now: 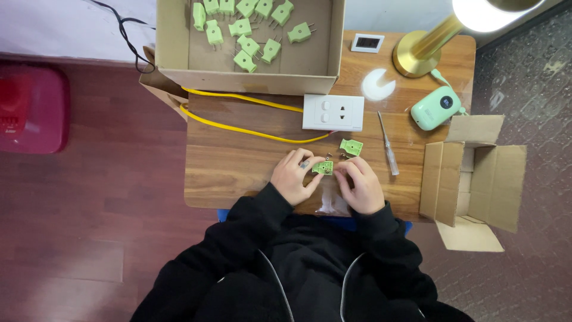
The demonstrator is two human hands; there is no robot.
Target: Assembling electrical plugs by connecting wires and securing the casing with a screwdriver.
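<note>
Nearest, left hand (293,176) and right hand (359,186) both pinched on a green plug half (323,167) at table (232,170) front edge; inner detail too small to read. Beyond, second half (351,146), screwdriver (388,144), white socket (333,112). Farthest, box (173,42) of plugs (250,27), top cut off.

The wood table (238,170) looks smooth; the box (179,48) is matt cardboard; the lamp base (417,56) is shiny brass-coloured metal.
</note>
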